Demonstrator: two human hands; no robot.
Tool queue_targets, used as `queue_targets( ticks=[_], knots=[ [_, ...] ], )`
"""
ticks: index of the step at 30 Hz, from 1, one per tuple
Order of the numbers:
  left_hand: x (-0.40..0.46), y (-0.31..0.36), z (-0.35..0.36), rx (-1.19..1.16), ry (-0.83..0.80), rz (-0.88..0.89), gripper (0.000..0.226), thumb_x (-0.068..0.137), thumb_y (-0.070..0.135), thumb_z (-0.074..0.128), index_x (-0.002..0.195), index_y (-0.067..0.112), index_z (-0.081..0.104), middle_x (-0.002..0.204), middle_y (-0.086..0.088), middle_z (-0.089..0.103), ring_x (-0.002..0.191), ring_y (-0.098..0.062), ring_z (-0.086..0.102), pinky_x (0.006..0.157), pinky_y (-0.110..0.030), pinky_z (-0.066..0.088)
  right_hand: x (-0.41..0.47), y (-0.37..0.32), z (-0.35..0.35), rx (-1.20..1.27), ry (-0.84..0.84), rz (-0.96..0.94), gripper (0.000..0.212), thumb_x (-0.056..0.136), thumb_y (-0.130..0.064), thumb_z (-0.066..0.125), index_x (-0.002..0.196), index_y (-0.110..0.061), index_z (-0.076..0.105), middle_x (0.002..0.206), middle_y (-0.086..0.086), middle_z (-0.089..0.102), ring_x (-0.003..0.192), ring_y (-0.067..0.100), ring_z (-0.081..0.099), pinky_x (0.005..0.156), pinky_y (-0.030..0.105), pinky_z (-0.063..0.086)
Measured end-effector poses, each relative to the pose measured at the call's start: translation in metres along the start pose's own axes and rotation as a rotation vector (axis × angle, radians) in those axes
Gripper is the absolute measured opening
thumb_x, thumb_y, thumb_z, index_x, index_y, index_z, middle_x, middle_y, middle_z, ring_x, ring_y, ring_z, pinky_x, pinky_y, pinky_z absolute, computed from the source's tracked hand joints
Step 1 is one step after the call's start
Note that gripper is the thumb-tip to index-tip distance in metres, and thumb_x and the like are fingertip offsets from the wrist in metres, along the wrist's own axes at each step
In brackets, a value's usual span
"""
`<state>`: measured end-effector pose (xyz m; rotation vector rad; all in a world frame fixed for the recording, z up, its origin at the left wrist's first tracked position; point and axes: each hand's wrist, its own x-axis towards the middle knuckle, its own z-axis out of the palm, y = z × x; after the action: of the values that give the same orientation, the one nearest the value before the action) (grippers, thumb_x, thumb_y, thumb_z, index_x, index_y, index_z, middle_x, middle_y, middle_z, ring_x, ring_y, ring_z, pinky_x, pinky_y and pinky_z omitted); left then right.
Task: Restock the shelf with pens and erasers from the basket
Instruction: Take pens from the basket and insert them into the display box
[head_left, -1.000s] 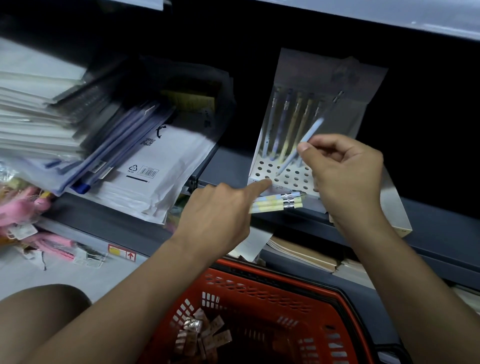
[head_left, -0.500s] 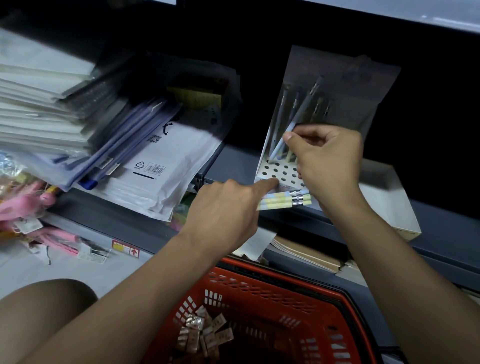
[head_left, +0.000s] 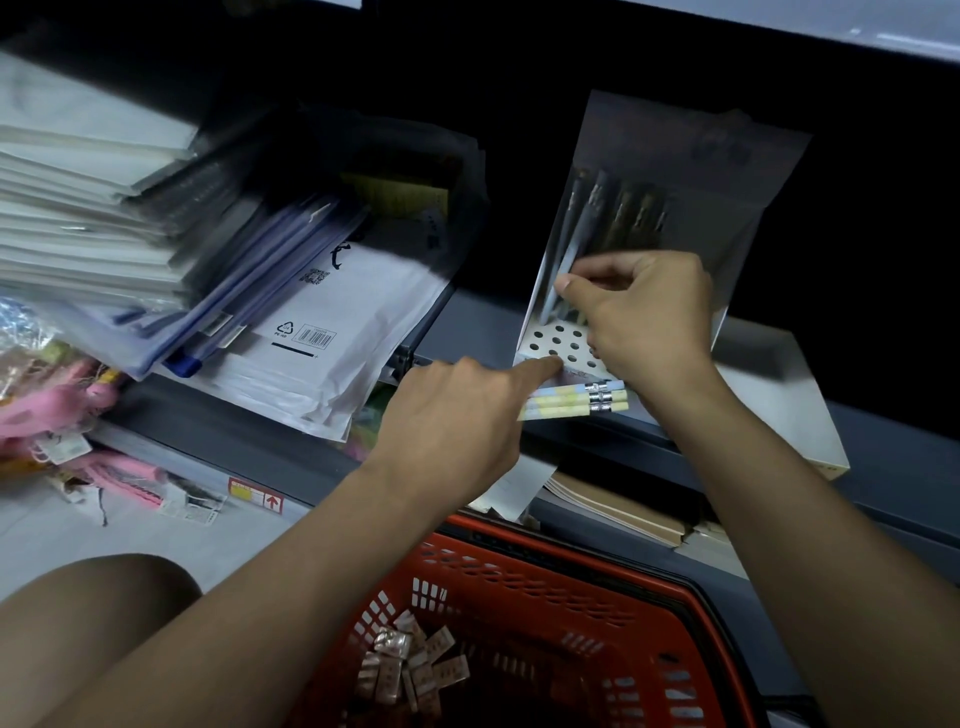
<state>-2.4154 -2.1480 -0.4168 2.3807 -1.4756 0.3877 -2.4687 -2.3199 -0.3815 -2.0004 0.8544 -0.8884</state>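
Observation:
A white pen display stand (head_left: 550, 343) with a grid of holes stands on the dark shelf (head_left: 467, 322); several pens stick upright in it (head_left: 618, 218). My right hand (head_left: 644, 317) pinches a pale blue pen (head_left: 563, 265) that stands in a hole at the stand's left side. My left hand (head_left: 457, 415) grips a small bundle of yellow and blue pens (head_left: 576, 402), index finger stretched out to the stand's front edge. Below, the red basket (head_left: 571, 566) holds several wrapped erasers (head_left: 410, 665).
A leaning stack of white envelopes and plastic folders (head_left: 322, 338) fills the shelf to the left. Pink packaged items (head_left: 62, 410) lie at the far left. A white box (head_left: 789, 395) sits right of the stand. Notebooks (head_left: 613, 504) lie on the lower shelf.
My right hand has carried the pale blue pen from a slant over the stand down into a hole at its left side. My left hand has stayed put with its bundle.

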Motion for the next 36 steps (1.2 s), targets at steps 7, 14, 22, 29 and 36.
queue_targets(
  ticks=[7,14,22,29,36],
  knots=[
    [0.000,0.000,0.000,0.012,0.008,0.008,0.055,0.086,0.017,0.068,0.133,0.046,0.061,0.054,-0.001,0.053,0.045,-0.028,0.039,0.048,-0.028,0.029,0.001,-0.002,0.001,-0.097,-0.076,0.039,0.012,0.081,-0.039,0.086,0.073,-0.035,0.078,0.061,-0.014,0.071,0.054,0.012,0.065,0.061,0.038,0.061],
    [-0.001,-0.001,0.001,0.010,0.017,0.023,0.056,0.091,0.020,0.063,0.140,0.046,0.055,0.059,-0.002,0.056,0.049,-0.031,0.053,0.050,-0.030,0.032,0.001,-0.001,0.003,-0.131,-0.074,0.017,0.018,0.081,-0.041,0.085,0.067,-0.039,0.076,0.062,-0.017,0.072,0.058,0.012,0.067,0.067,0.046,0.065],
    [-0.001,-0.006,0.004,-0.026,0.051,0.039,0.049,0.097,0.030,0.058,0.143,0.047,0.055,0.065,0.001,0.064,0.051,-0.028,0.053,0.051,-0.030,0.037,-0.010,0.006,-0.011,-0.010,-0.136,0.031,0.007,0.087,-0.026,0.079,0.081,-0.025,0.083,0.075,-0.007,0.078,0.054,0.004,0.058,0.066,0.038,0.062],
    [0.003,0.007,0.003,-0.941,-0.058,-0.202,0.023,0.108,0.025,0.055,0.113,0.027,0.077,0.047,0.011,0.042,0.042,-0.009,0.038,0.046,-0.026,0.033,-0.040,0.013,-0.038,0.186,-0.103,0.023,0.009,0.091,-0.013,0.075,0.085,-0.018,0.079,0.070,-0.005,0.074,0.046,0.000,0.052,0.049,0.017,0.039],
    [-0.003,0.020,-0.008,-1.689,-0.408,-0.314,0.039,0.109,0.047,0.041,0.145,0.047,0.055,0.064,-0.001,0.038,0.049,-0.012,0.025,0.047,-0.030,0.016,-0.082,0.015,-0.050,0.199,-0.029,-0.052,0.011,0.098,-0.019,0.071,0.089,-0.026,0.074,0.081,-0.011,0.071,0.047,0.007,0.044,0.048,0.018,0.035]
  ],
)
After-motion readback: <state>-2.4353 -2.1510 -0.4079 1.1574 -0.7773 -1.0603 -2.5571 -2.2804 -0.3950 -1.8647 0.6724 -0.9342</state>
